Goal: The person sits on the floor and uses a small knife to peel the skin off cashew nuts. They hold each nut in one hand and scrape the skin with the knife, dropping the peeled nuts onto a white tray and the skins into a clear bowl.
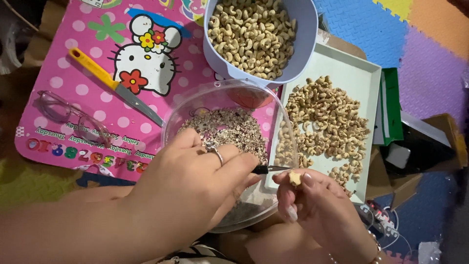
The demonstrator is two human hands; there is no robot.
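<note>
Peeling a cashew over a clear bowl

Beyond the hands sit the pale tray (pixel 364 68) of nuts and clear bowl (pixel 171 122) of skins; the left hand (pixel 195 188) is closed around a small knife (pixel 267 169), the right hand (pixel 317 203) pinches a cashew (pixel 294 178).

Two hands, left (pixel 190 190) and right (pixel 317 205), two bowls, one blue (pixel 305 44) and one clear (pixel 171 122), one tray (pixel 356 68), one yellow-handled knife (pixel 115 85), one pair of glasses (pixel 73 117), one pink mat (pixel 63 68); cashews too many to count.

Yellow-handled knife (pixel 113 84) and glasses (pixel 73 117) on pink mat (pixel 73 58)
</note>
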